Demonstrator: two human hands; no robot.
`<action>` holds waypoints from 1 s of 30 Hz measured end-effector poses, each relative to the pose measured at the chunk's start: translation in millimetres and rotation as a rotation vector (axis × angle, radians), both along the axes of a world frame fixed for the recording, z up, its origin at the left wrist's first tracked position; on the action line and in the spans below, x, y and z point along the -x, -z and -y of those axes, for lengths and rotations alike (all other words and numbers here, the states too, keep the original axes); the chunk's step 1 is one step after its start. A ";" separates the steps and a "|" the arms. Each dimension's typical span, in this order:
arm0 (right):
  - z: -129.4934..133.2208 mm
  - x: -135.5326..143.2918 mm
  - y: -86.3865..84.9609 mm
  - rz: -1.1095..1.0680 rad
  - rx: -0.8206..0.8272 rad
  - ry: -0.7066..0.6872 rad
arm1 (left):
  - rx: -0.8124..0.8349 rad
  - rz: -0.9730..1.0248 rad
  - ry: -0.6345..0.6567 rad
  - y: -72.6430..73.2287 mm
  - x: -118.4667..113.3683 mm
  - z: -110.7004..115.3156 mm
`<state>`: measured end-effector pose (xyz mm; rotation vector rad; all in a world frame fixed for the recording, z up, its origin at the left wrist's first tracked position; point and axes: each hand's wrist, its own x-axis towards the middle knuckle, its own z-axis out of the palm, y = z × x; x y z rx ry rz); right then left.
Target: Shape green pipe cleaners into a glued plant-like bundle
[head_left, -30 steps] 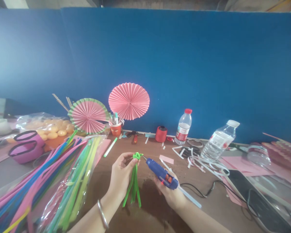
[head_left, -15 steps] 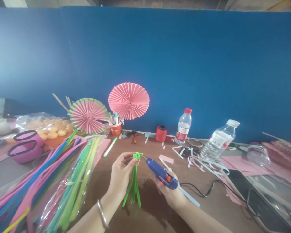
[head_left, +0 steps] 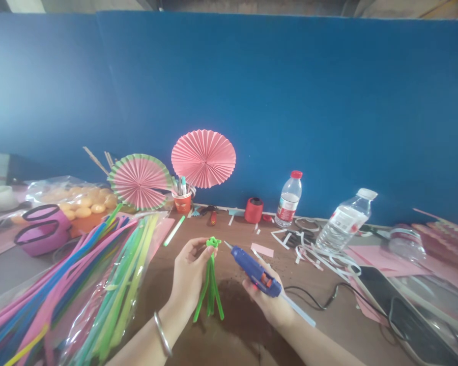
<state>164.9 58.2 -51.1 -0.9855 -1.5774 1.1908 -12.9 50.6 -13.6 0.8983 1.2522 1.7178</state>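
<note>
My left hand, with a silver bangle on the wrist, pinches the top of a bundle of green pipe cleaners. Small loops stand above the fingertips and several straight ends hang down. In my right hand is a blue glue gun, its fingers wrapped round the handle. The metal nozzle points up and left at the green loops, with a small gap between them. A clear glue stick sticks out of the gun's rear, and a red light glows near the grip.
Bagged colourful pipe cleaners lie left. Paper fans, a pen cup and red tape are at the back. Bottles, white strips, a black cable and a phone occupy the right.
The glue gun's nozzle was close against the green loops and is now a little apart from them. The loops have turned slightly in my left fingers.
</note>
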 end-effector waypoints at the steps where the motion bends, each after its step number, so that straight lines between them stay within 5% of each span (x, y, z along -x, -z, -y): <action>1: -0.7 0.6 1.0 -0.013 -0.009 0.015 | -0.001 -0.011 -0.006 1.4 0.7 -0.6; 8: -10.4 4.1 0.1 0.053 0.002 0.203 | 0.036 -0.050 -0.069 8.5 6.2 -5.4; 19: -30.1 -2.5 -9.2 -0.018 0.244 0.187 | 0.037 -0.031 -0.094 11.7 8.9 -8.0; 24: -36.2 -11.9 -4.5 -0.292 0.208 0.015 | 0.038 0.033 -0.076 8.8 7.6 -7.0; 30: -38.0 -19.4 0.0 -0.353 0.164 -0.153 | 0.032 0.049 -0.052 9.4 7.4 -7.5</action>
